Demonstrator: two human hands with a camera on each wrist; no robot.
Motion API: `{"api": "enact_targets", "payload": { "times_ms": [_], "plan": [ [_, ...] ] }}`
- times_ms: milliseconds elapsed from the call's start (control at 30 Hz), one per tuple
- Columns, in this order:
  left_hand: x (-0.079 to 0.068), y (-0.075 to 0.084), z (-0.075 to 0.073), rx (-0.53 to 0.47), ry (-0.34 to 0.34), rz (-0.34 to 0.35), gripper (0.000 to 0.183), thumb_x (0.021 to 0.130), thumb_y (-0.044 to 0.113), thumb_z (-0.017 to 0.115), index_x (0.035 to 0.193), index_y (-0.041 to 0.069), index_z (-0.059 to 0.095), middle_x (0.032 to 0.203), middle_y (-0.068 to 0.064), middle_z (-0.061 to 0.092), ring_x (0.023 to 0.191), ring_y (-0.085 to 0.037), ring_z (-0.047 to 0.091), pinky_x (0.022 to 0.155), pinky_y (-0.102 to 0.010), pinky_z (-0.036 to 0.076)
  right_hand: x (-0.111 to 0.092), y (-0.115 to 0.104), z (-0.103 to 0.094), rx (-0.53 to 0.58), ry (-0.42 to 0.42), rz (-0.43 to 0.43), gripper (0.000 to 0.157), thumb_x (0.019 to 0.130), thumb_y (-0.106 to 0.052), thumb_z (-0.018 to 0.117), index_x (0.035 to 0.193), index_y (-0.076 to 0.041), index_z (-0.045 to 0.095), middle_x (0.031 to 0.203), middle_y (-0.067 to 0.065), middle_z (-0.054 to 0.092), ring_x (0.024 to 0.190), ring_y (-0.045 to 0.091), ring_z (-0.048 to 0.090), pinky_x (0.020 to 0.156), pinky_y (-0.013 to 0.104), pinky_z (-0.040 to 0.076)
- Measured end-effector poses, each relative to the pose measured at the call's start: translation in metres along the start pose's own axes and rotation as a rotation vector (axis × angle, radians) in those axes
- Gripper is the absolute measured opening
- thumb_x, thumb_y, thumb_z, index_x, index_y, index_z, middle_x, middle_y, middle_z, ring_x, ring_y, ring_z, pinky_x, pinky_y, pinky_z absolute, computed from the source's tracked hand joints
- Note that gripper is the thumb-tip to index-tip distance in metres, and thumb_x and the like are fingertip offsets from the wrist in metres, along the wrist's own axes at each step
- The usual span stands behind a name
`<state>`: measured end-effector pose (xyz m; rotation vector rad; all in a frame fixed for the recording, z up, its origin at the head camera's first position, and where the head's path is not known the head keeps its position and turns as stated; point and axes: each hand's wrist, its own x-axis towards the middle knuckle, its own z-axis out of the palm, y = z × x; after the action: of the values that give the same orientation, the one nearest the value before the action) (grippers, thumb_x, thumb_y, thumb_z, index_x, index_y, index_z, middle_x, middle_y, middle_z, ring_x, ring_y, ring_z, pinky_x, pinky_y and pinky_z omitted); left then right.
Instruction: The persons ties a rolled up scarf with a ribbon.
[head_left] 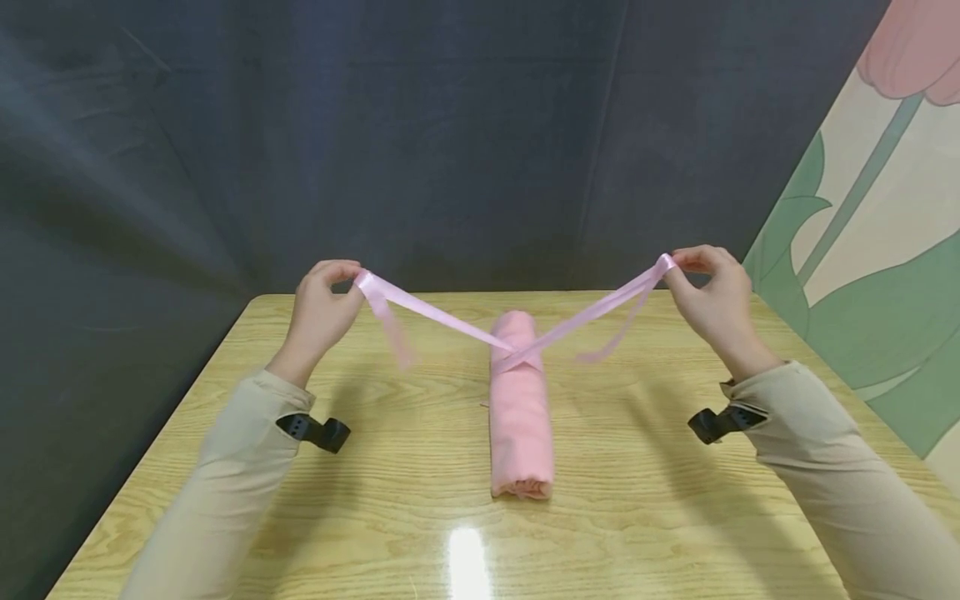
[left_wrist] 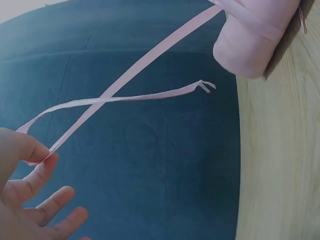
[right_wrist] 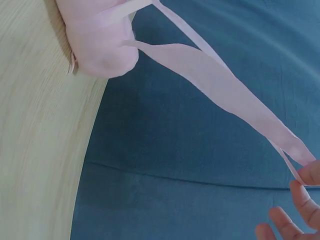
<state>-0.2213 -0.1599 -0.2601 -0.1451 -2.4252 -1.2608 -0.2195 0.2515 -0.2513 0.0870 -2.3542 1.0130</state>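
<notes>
A rolled pink cloth [head_left: 521, 425] lies lengthwise on the table, with a satin ribbon [head_left: 442, 317] wrapped round its far half and crossing on top. My left hand [head_left: 324, 308] pinches one end of the ribbon between thumb and index finger, up and to the left of the roll. On the other side my right hand [head_left: 716, 300] pinches the other end at about the same height. Both lengths slope down to the crossing in a wide V. Short tails hang past each pinch; the left wrist view shows a frayed tip on the ribbon tail [left_wrist: 195, 87].
The wood-grain table [head_left: 405, 450] carries the roll. Behind it hangs a dark curtain [head_left: 450, 150], and a wall panel with a painted tulip [head_left: 862, 192] stands along the right edge. Black wrist cameras [head_left: 318, 432] are strapped over both beige sleeves.
</notes>
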Motion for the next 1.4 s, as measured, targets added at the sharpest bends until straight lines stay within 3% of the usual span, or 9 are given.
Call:
{"api": "enact_targets", "payload": {
  "times_ms": [133,300,400,633,767,1033,1167,1300,1400],
  "plan": [
    [-0.001,-0.010,-0.005,0.000,0.026,-0.073,0.027,0.088,0.009,0.052,0.105,-0.009,0.063,0.120,-0.019,0.057,0.113,-0.032,0.054,0.087,-0.031,0.045,0.000,0.007,-0.004,-0.018,0.005,0.040,0.031,0.090,-0.025,0.055,0.099,0.004,0.060,0.098,-0.006,0.053,0.082,-0.014,0.039,0.073,0.014,0.034],
    [-0.001,-0.022,-0.010,-0.009,0.057,-0.147,0.027,0.087,0.009,0.051,0.104,-0.009,0.063,0.117,-0.021,0.058,0.113,-0.031,0.054,0.085,-0.027,0.040,0.000,0.018,-0.009,-0.046,-0.031,0.110,0.034,0.091,-0.028,0.051,0.101,0.004,0.057,0.109,0.010,0.054,0.083,-0.011,0.038,0.062,0.003,0.035],
    [-0.002,-0.028,-0.013,-0.010,0.070,-0.180,0.028,0.088,0.010,0.052,0.104,-0.010,0.062,0.116,-0.022,0.058,0.113,-0.031,0.053,0.085,-0.027,0.039,0.001,0.025,-0.012,-0.052,-0.032,0.131,0.031,0.091,-0.025,0.051,0.101,0.004,0.056,0.106,0.009,0.055,0.080,-0.012,0.039,0.060,0.002,0.036],
    [-0.004,-0.036,-0.021,0.018,0.080,-0.264,0.032,0.091,0.020,0.051,0.107,-0.007,0.061,0.118,-0.023,0.060,0.109,-0.029,0.055,0.075,-0.022,0.039,0.001,0.037,-0.017,-0.092,-0.002,0.164,0.027,0.090,-0.024,0.050,0.095,0.002,0.057,0.098,0.003,0.053,0.076,-0.011,0.037,0.065,0.013,0.034],
    [-0.005,-0.042,-0.025,0.023,0.076,-0.317,0.036,0.092,0.025,0.050,0.109,-0.006,0.059,0.120,-0.022,0.059,0.108,-0.028,0.055,0.068,-0.018,0.039,0.001,0.044,-0.019,-0.116,-0.004,0.180,0.030,0.090,-0.026,0.049,0.096,0.003,0.056,0.099,0.007,0.053,0.083,0.001,0.042,0.069,0.021,0.032],
    [-0.006,-0.056,-0.029,0.044,0.100,-0.370,0.037,0.091,0.022,0.049,0.112,-0.007,0.058,0.119,-0.021,0.056,0.100,-0.022,0.054,0.060,-0.013,0.038,0.001,0.056,-0.024,-0.149,-0.021,0.205,0.032,0.090,-0.025,0.048,0.098,0.005,0.055,0.111,0.021,0.053,0.093,0.022,0.048,0.070,0.023,0.032],
    [-0.008,-0.064,-0.032,0.048,0.105,-0.388,0.037,0.089,0.019,0.050,0.114,-0.008,0.057,0.121,-0.021,0.054,0.100,-0.022,0.053,0.061,-0.013,0.037,0.000,0.062,-0.027,-0.157,-0.051,0.229,0.036,0.091,-0.026,0.046,0.101,0.007,0.054,0.117,0.027,0.050,0.106,0.037,0.048,0.071,0.026,0.032],
    [-0.010,-0.073,-0.033,0.081,0.108,-0.357,0.034,0.088,0.019,0.050,0.104,-0.010,0.058,0.106,-0.021,0.057,0.083,-0.017,0.051,0.059,-0.016,0.038,-0.001,0.069,-0.029,-0.171,-0.092,0.251,0.038,0.092,-0.028,0.045,0.101,0.008,0.054,0.122,0.031,0.048,0.110,0.044,0.046,0.072,0.030,0.034],
    [-0.012,-0.079,-0.035,0.090,0.094,-0.372,0.032,0.088,0.021,0.048,0.101,-0.007,0.058,0.102,-0.017,0.057,0.081,-0.016,0.049,0.062,-0.020,0.038,-0.001,0.075,-0.031,-0.193,-0.120,0.252,0.037,0.091,-0.027,0.046,0.099,0.008,0.055,0.124,0.032,0.048,0.110,0.046,0.045,0.074,0.034,0.035]
  ]
}}
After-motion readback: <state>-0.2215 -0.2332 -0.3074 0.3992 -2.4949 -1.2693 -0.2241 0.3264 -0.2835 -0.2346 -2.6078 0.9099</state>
